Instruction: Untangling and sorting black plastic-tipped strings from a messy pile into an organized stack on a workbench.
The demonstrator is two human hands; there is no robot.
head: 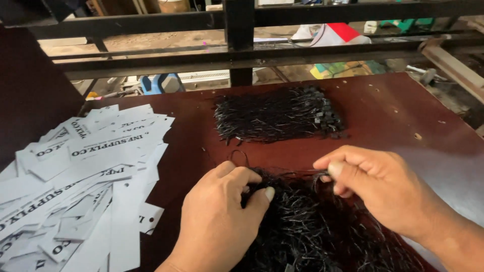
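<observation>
**Inspector:** What is being handled?

**Recorder:** A tangled heap of black string loops is seen directly beneath and between both hands, on the dark red-brown tabletop. The left hand is curled, with thumb and fingers pressed into the near edge of the heap, so that a clump of strings is gripped. The right hand is closed in a pinch, and a single black loop is held between thumb and forefinger just above the heap.

**Inspector:** What is noted beyond the hands?

**Recorder:** A second, neater bundle of black strings is laid flat on the tabletop ahead of both hands, well apart from them, with small black square ends gathered on its right side. A thin stray loop is found between that bundle and the left hand.

**Inspector:** And to the sides?

**Recorder:** A loose pile of white printed paper tags is spread left of the left hand, overlapping. Dark metal frame bars are observed past the far edge of the tabletop.
</observation>
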